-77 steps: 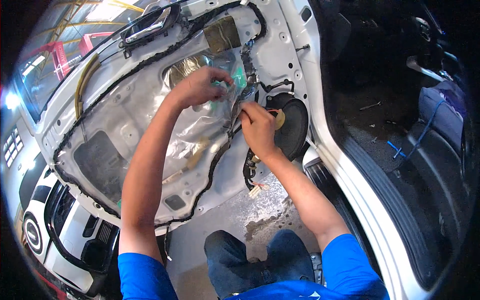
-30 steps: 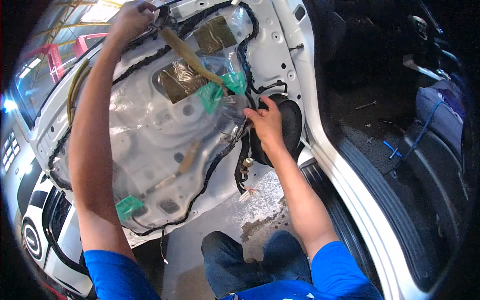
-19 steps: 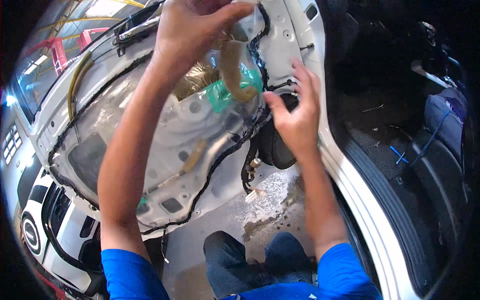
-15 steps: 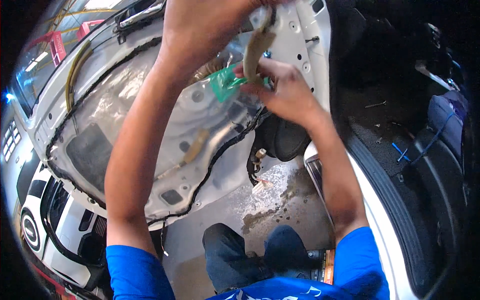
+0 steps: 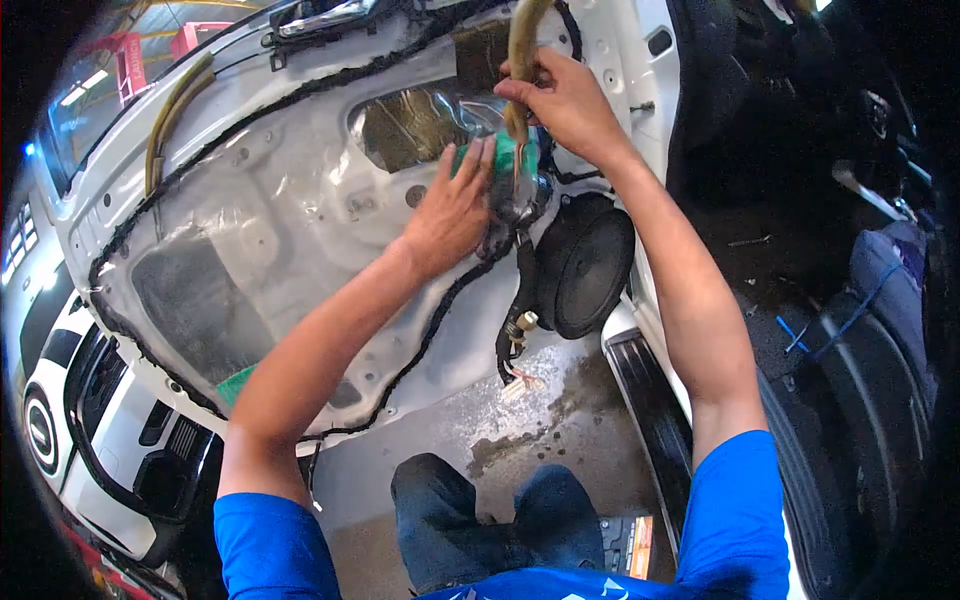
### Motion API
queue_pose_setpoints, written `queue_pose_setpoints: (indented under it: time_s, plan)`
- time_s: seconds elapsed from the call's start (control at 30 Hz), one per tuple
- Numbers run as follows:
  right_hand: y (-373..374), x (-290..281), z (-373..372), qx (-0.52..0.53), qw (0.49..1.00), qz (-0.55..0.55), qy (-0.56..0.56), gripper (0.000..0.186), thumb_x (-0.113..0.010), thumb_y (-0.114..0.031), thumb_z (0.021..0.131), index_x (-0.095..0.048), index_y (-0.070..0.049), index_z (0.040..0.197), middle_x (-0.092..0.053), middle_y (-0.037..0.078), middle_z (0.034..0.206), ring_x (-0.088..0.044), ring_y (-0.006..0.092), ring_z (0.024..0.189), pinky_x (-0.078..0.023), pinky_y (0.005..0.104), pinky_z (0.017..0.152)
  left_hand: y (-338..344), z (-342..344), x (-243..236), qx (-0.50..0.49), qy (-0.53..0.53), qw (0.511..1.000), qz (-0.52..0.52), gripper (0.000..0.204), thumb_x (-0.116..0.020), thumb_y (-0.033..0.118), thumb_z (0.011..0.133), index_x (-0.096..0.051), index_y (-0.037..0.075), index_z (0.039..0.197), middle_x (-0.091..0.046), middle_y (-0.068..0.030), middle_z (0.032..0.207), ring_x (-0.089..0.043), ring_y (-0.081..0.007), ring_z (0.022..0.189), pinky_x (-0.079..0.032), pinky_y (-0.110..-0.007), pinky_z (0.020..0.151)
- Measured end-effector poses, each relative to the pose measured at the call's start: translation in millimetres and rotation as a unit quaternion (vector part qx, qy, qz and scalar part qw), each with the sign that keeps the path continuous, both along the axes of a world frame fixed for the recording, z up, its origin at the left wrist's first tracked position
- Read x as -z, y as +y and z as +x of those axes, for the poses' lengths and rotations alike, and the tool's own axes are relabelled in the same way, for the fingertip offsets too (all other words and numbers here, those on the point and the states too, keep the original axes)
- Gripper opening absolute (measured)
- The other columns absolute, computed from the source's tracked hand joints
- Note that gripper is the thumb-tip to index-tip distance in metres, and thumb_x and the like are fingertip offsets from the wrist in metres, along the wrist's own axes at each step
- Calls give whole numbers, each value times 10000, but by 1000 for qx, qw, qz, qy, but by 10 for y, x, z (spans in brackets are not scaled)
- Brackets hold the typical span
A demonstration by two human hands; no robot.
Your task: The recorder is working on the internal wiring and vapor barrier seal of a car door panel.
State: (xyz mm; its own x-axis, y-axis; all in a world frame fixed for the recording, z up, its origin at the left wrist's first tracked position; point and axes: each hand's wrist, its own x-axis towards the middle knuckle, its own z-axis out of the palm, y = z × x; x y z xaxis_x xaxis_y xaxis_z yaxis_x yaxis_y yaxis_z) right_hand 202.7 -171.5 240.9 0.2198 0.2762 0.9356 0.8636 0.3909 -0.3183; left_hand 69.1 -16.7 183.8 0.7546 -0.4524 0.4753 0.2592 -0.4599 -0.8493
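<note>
A white car door [image 5: 260, 220] is open in front of me, its inner face covered by clear plastic [image 5: 300, 180] within a black sealant bead. My right hand [image 5: 535, 85] grips a tan foam-sleeved cable [image 5: 530, 25] at the upper right of the door. My left hand [image 5: 458, 195] lies with fingers stretched out on the plastic, touching green tape [image 5: 510, 155] just below the cable. A black round speaker [image 5: 585, 265] sits at the door's right, with a dark wiring harness and pale connectors [image 5: 520, 320] hanging beside it.
The white door sill [image 5: 650, 400] and dark car interior are at the right, with a blue tool [image 5: 792, 335] inside. A white vehicle [image 5: 120, 460] stands at the left. An orange-and-black case [image 5: 630, 540] lies on the concrete floor [image 5: 480, 420] by my knees.
My left hand has come down from the top of the door onto the plastic near the green tape. My right hand has moved up and now grips the tan cable.
</note>
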Motion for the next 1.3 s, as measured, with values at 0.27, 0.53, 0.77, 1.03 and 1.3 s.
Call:
queue_pose_setpoints:
  time_s: [0.27, 0.53, 0.77, 1.03, 1.3]
  plan:
    - [-397, 86, 100, -121, 979, -115, 114, 280, -536, -198, 989, -449, -1, 1169, -677, 178, 1124, -689, 231, 954, -575, 334, 829, 130, -18, -127, 213, 34, 962, -166, 447, -586, 119, 847, -553, 34, 1285, -530, -176, 1297, -478, -352, 1226, -344, -518, 1060]
    - [-304, 645, -185, -127, 978, 15, 166, 307, -522, -107, 988, -453, 23, 1258, -673, 115, 871, -679, 189, 880, -556, 281, 743, -52, 207, -436, 208, 54, 946, -245, 553, -762, 102, 659, -573, 82, 1179, -560, -148, 1098, -553, -344, 1067, -481, -429, 886]
    - [-347, 804, -126, -138, 961, 28, 240, 253, -467, -126, 1015, -478, 6, 1230, -661, 132, 938, -678, 216, 887, -581, 329, 765, -340, 209, -544, 205, 117, 945, -228, 450, -694, 68, 711, -568, 87, 1142, -580, -162, 1071, -606, -381, 945, -511, -450, 798]
    - [-357, 1226, -143, -64, 993, -27, 95, 148, -522, -46, 964, -572, 33, 1078, -669, 114, 956, -648, 204, 882, -495, 321, 823, -243, 92, -678, 146, 132, 923, -331, 247, -625, 70, 749, -659, 74, 993, -628, -155, 974, -638, -373, 856, -520, -452, 736]
    - [-269, 1220, -225, -78, 990, 43, 107, 204, -545, -109, 982, -547, 21, 1139, -681, 120, 1071, -649, 190, 978, -493, 308, 878, -244, 221, -727, 231, 204, 937, -163, 347, -616, 67, 746, -658, 43, 1090, -650, -169, 1039, -635, -352, 945, -519, -425, 825]
